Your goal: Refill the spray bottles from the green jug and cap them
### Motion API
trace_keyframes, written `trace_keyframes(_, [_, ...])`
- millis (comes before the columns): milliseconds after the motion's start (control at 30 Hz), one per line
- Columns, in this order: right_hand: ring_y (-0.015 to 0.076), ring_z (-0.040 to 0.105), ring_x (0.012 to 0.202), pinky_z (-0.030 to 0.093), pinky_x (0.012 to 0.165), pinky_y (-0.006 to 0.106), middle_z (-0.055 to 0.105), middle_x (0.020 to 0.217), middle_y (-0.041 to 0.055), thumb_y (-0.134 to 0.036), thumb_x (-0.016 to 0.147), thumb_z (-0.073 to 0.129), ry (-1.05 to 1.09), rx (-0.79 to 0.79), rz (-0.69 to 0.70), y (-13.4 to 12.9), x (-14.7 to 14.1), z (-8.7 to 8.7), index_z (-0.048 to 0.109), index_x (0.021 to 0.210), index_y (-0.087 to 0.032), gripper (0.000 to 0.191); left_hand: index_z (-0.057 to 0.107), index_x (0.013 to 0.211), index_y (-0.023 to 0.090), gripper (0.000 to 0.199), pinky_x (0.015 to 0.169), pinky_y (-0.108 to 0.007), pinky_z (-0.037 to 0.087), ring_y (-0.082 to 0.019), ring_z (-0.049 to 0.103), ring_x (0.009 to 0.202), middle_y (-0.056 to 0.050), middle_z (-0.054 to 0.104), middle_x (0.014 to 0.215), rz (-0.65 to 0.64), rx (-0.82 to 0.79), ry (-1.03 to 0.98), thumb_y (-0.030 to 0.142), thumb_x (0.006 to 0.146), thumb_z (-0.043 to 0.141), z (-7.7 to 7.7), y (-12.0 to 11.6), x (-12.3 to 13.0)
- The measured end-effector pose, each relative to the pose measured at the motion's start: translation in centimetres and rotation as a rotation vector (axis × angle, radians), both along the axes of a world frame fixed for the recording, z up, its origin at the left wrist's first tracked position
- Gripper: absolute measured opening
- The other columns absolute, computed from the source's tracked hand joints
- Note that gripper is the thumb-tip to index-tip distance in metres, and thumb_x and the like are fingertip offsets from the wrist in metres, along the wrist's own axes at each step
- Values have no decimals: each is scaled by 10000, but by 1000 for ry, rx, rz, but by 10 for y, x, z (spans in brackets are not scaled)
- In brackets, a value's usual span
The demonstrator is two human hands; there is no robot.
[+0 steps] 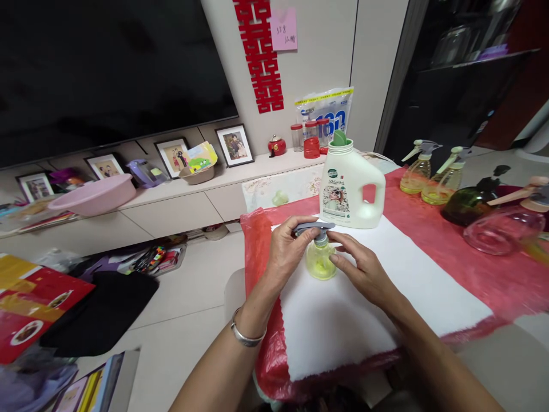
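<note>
A small clear spray bottle (321, 264) with yellow-green liquid stands on a white cloth (338, 326) in front of me. My left hand (288, 243) is closed around its grey spray head (315, 228), thumb on the near side. My right hand (362, 263) holds the bottle from the right, thumb and forefinger curved at its upper side. The other right fingers are partly hidden. Just behind the bottle stands a large pale-green jug (354, 186), its mouth uncapped with a green piece (339, 138) at the top.
Red plastic sheeting (429, 223) covers the table. To the right stand two more clear spray bottles (415, 174), a dark green bottle (465, 203) and a pink one (497, 232). Along the wall, a low cabinet (171, 203) carries photo frames, a pink basin (92, 194) and red-lidded jars.
</note>
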State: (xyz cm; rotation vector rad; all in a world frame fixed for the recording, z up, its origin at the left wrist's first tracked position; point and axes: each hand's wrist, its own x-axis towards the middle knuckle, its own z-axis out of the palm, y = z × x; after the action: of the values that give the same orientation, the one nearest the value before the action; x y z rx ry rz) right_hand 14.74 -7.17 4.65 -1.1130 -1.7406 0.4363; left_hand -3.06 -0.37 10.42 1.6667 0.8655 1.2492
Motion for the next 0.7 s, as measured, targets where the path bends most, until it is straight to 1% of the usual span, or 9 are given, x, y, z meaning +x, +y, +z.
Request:
trace_keyframes(100, [74, 496, 1249, 464, 1020, 177, 453, 1385, 4, -444, 1074, 476, 7, -10, -1, 2, 0, 0, 529, 1427, -213, 425, 771, 956, 235, 163, 823, -311, 552, -196, 715, 895, -21, 780, 958, -21, 32, 32, 248, 794, 766, 2, 1, 2])
trace_keyframes(200, [86, 490, 1262, 461, 1024, 192, 441, 1399, 18, -458, 1074, 459, 13, -31, 1, 1, 1, -1, 507, 1453, -201, 461, 759, 994, 240, 196, 786, -301, 547, -185, 704, 856, -14, 770, 935, -41, 13, 34, 259, 799, 763, 0, 3, 1])
trace_keyframes(300, [94, 466, 1299, 452, 1042, 201, 416, 1424, 28, -474, 1073, 449, 13, -61, 2, 0, 0, -3, 458, 1499, -187, 513, 698, 1158, 256, 398, 735, -288, 530, -166, 679, 788, 6, 744, 881, 24, -41, 7, 274, 772, 794, -5, 2, 0])
trace_keyframes(367, [95, 464, 1299, 448, 1045, 203, 421, 1418, 26, -479, 1070, 449, 21, -74, -1, 1, 0, -4, 460, 1493, -187, 514, 644, 1233, 248, 522, 754, -294, 528, -171, 684, 814, -2, 740, 909, 60, -92, -34, 279, 743, 821, -10, 0, 1])
trace_keyframes(400, [93, 474, 1282, 450, 1037, 202, 436, 1401, 22, -483, 1067, 451, 27, -77, -2, 2, 0, -4, 481, 1468, -190, 498, 631, 1243, 241, 547, 780, -304, 530, -180, 692, 851, -15, 742, 941, 58, -114, -57, 281, 735, 828, -12, -1, 1])
trace_keyframes(467, [87, 500, 1230, 455, 1009, 199, 476, 1350, 13, -490, 1062, 455, 39, -79, -4, 4, 0, -3, 534, 1389, -193, 449, 639, 1216, 229, 525, 838, -332, 532, -202, 697, 927, -42, 743, 1005, 30, -136, -90, 289, 731, 832, -16, -2, 3])
trace_keyframes(600, [80, 521, 1156, 454, 969, 196, 515, 1274, 7, -489, 1047, 470, 48, -83, -3, 6, -1, 0, 579, 1282, -189, 397, 694, 1055, 213, 332, 923, -368, 518, -225, 685, 1007, -58, 743, 1051, -22, -108, -131, 305, 759, 815, -21, -4, 3])
trace_keyframes(633, [80, 523, 1146, 452, 967, 198, 517, 1267, 8, -488, 1040, 477, 51, -85, -2, 7, -2, 0, 584, 1270, -186, 394, 694, 1036, 209, 302, 936, -364, 514, -223, 681, 1020, -57, 743, 1058, -35, -103, -149, 310, 774, 806, -22, -5, 1])
trace_keyframes(700, [85, 524, 1132, 446, 972, 205, 518, 1262, 13, -491, 1025, 495, 60, -93, 2, 8, -3, -1, 594, 1247, -178, 396, 681, 1061, 206, 300, 958, -351, 506, -219, 674, 1054, -58, 739, 1085, -77, -104, -172, 333, 809, 784, -26, -8, -3])
